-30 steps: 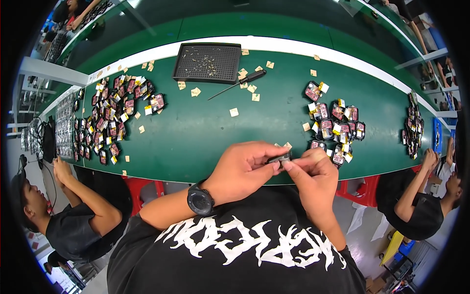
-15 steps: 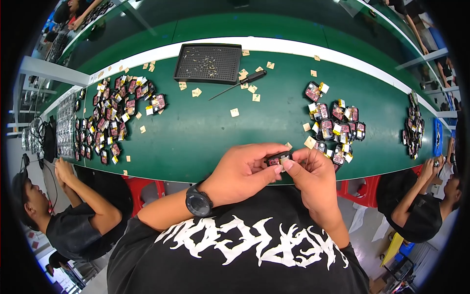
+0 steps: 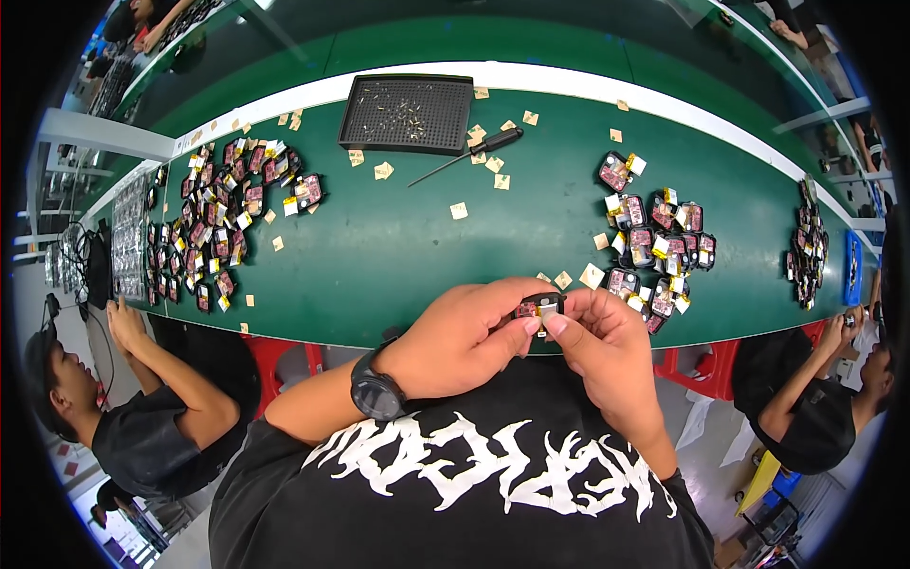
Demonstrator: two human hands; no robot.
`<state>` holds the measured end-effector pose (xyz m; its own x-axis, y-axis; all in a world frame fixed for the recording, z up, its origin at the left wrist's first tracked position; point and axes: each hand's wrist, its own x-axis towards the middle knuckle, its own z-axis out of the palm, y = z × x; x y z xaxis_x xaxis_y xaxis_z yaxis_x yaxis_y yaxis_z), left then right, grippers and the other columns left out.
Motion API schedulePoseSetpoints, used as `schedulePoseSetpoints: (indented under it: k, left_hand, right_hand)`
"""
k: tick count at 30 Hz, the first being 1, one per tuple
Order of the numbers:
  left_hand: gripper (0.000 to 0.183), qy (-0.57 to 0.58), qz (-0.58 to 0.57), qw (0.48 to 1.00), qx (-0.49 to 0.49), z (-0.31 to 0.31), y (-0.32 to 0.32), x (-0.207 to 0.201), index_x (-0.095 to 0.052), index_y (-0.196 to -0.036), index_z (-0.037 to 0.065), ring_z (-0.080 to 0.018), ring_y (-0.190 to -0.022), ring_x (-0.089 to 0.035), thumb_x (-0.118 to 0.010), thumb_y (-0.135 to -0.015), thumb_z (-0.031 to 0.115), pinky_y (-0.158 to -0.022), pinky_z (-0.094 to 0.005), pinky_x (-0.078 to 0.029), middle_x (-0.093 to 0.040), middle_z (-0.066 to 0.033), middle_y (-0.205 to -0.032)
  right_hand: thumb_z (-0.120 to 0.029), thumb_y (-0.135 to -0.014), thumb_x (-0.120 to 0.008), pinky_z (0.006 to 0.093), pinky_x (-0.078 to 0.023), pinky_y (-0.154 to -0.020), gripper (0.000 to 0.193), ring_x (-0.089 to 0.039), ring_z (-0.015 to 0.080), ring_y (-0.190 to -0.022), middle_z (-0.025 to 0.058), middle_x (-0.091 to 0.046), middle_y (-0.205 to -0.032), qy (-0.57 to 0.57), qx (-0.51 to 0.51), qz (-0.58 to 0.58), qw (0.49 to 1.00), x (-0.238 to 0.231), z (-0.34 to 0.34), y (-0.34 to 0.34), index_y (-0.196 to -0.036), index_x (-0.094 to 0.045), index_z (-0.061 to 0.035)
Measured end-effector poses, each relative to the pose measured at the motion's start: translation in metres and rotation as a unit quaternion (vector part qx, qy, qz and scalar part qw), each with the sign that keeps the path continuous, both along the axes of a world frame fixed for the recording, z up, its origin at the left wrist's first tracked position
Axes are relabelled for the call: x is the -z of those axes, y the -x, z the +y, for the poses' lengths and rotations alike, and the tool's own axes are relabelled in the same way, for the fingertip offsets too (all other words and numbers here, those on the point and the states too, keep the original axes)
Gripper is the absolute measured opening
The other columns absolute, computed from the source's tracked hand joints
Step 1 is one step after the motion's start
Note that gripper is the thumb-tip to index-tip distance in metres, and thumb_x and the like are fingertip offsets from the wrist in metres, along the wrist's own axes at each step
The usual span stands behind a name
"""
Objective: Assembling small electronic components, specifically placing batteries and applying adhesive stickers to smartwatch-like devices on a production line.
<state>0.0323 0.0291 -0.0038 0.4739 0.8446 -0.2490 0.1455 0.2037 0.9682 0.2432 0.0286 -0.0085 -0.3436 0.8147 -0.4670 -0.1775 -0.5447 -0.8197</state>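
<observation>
Both of my hands meet at the table's near edge around a small black-cased electronic device (image 3: 539, 306). Its open face shows a red circuit board and a pale piece. My left hand (image 3: 460, 334) grips the case's left side between thumb and fingers. On the other side, my right hand (image 3: 609, 346) pinches it, its thumb pressed on the near part of the face. The fingertips cover the device's ends. Just beyond my right fingers lie small beige paper squares (image 3: 591, 276). A group of similar open devices (image 3: 641, 245) with white and yellow battery packs sits to the right.
A bigger cluster of devices (image 3: 216, 223) covers the left of the green table (image 3: 379, 256). Toward the back are a black perforated tray (image 3: 379, 119) holding small metal pieces and a screwdriver (image 3: 493, 142). More devices (image 3: 807, 247) stand far right. People sit on both sides.
The device in my hands has tipped so that more of its open face shows. My right fingers have shifted slightly around it. The whole view has moved a little.
</observation>
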Motion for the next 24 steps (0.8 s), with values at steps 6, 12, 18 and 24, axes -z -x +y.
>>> schedulePoseSetpoints:
  k: [6,12,18,24]
  left_hand:
    - [0.038,0.060,-0.079,0.995,0.012,0.000,0.009,-0.004,-0.052,-0.137,0.000,-0.0116,-0.073,-0.065,-0.048,-0.100,0.003,-0.064,-0.0265,-0.053,-0.067,-0.0085,-0.094]
    - [0.030,-0.046,-0.022,0.999,0.013,-0.003,0.022,-0.001,-0.057,-0.128,-0.002,-0.0139,-0.078,-0.070,-0.051,-0.100,0.004,-0.069,-0.0280,-0.056,-0.070,-0.0106,-0.098]
    - [0.019,0.003,-0.042,0.998,-0.049,-0.006,0.034,0.007,-0.063,-0.114,-0.002,-0.0123,-0.080,-0.071,-0.059,-0.101,0.011,-0.071,-0.0274,-0.057,-0.072,-0.0083,-0.088]
    - [0.024,-0.017,0.058,0.963,-0.263,-0.020,0.090,0.010,-0.065,-0.116,-0.003,-0.0112,-0.082,-0.070,-0.061,-0.100,0.014,-0.076,-0.0263,-0.056,-0.072,-0.0085,-0.091]
  right_hand:
    - [-0.003,-0.097,-0.066,0.0205,-0.049,-0.073,0.010,-0.062,0.0050,-0.082,0.0041,-0.069,-0.095,0.000,0.001,0.002,1.000,-0.008,-0.001,-0.001,-0.104,-0.063,0.0031]
    - [-0.001,-0.095,-0.068,0.0204,-0.048,-0.074,0.011,-0.060,0.0054,-0.084,0.0038,-0.068,-0.096,-0.029,-0.003,-0.001,1.000,-0.010,0.000,0.009,-0.104,-0.062,0.0034]
    - [-0.004,-0.095,-0.066,0.0178,-0.038,-0.058,0.022,-0.050,0.0041,-0.069,0.0023,-0.065,-0.096,-0.053,-0.021,-0.077,0.995,-0.013,-0.004,0.017,-0.115,-0.063,0.0007]
    - [-0.026,-0.107,-0.048,0.0227,-0.034,-0.049,0.028,-0.046,0.0089,-0.056,0.0088,-0.062,-0.082,-0.060,0.006,-0.030,0.998,0.010,-0.010,0.015,-0.109,-0.060,-0.0009]
